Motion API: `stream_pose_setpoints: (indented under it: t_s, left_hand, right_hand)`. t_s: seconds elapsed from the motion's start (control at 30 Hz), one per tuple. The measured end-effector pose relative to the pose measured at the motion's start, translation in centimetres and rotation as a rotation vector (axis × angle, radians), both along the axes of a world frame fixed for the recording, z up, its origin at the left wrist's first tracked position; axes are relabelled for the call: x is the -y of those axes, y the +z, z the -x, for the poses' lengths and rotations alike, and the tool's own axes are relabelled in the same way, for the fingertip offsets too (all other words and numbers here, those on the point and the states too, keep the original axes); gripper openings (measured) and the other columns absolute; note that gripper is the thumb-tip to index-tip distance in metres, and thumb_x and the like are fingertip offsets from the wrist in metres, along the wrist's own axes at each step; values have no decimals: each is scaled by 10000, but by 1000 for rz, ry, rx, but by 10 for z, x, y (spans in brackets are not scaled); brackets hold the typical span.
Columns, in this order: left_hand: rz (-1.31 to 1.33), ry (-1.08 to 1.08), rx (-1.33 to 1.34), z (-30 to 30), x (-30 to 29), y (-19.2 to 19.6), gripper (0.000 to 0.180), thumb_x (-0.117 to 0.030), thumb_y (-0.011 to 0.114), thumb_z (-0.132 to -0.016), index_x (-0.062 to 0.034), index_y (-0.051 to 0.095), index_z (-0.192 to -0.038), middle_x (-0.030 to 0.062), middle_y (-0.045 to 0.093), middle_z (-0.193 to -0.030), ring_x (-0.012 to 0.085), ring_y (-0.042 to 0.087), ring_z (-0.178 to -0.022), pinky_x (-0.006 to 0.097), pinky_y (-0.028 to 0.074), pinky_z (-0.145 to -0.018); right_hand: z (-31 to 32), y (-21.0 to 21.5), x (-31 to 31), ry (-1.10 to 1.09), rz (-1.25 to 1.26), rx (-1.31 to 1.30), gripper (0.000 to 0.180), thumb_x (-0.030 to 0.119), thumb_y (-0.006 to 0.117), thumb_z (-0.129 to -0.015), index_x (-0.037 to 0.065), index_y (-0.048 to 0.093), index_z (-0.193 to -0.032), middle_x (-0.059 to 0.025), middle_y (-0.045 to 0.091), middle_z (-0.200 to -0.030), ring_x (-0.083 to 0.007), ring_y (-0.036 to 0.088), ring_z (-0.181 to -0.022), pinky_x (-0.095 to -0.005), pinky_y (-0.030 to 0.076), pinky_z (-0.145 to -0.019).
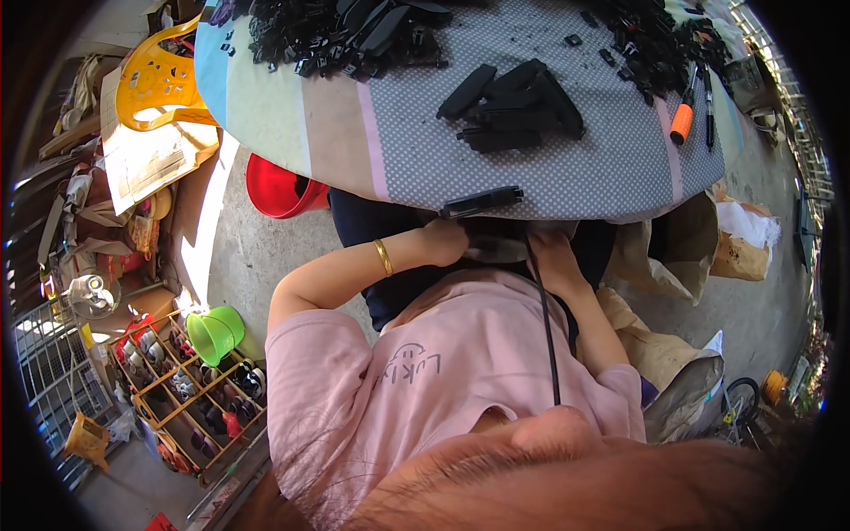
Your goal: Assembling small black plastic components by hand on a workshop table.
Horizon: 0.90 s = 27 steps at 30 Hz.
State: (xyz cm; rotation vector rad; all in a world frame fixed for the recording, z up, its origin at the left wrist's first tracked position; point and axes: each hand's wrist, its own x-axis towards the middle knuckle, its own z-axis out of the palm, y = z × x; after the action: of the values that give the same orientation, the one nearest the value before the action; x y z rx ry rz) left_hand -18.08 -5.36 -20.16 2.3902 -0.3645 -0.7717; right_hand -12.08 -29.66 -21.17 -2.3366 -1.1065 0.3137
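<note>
1. the person sits at a worktop point(620, 168) covered with a dotted grey cloth, and both hands work low at its near edge, over the lap.
2. the left hand point(445, 241) comes in with a gold bangle point(382, 257) on the wrist. its grip closes around the lower end of a black part point(482, 201), which lies half on the worktop edge, touching it.
3. the right hand point(551, 250) is just beside the left one, under the edge. its fingers are partly hidden, so it is not possible to tell if its grip is wide or narrow, or what it holds. something dark and grey sits between the two hands, but it is too unclear to name.
4. a small stack point(513, 111) of the same long black parts lies in the middle of the worktop, well apart from the hands. as a judgement, these look like finished or sorted pieces.
5. a big heap point(345, 31) of black parts lies at the far left side and another heap point(646, 35) at the far right, so it seems that much work is left and only a small share is done.
6. an orange-handled tool point(682, 119) and a black pen point(708, 111) lie near the right rim, untouched.
7. a red tub point(279, 190) stands on the floor under the worktop, to the left of the person.
</note>
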Motion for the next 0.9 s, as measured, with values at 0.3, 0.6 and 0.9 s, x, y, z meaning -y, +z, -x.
stream_pose_setpoints:
  t_s: [0.3,0.6,0.9]
  left_hand:
    - [41,-231,-121,11,14,27,255,-186,516,-798,-68,612,-1003,167,633,-892,346,592,-834,421,471,-742]
    - [-15,-141,27,23,10,55,307,-273,544,-819,-39,570,-1015,162,581,-941,328,565,-887,417,460,-766]
    - [598,-209,72,5,-13,176,267,-222,636,-794,-15,560,-944,139,564,-871,305,560,-793,374,456,-688]
  right_hand:
    - [4,36,16,232,114,34,136,206,576,-725,70,572,-720,-81,553,-746,-270,557,-779,-390,433,-714]
    - [-7,85,17,204,34,-19,154,114,552,-720,22,583,-839,-141,593,-914,-300,546,-889,-400,438,-793]
    - [-64,197,-5,-56,-582,7,217,-29,577,-691,-16,600,-906,-131,616,-896,-235,592,-742,-315,482,-659]
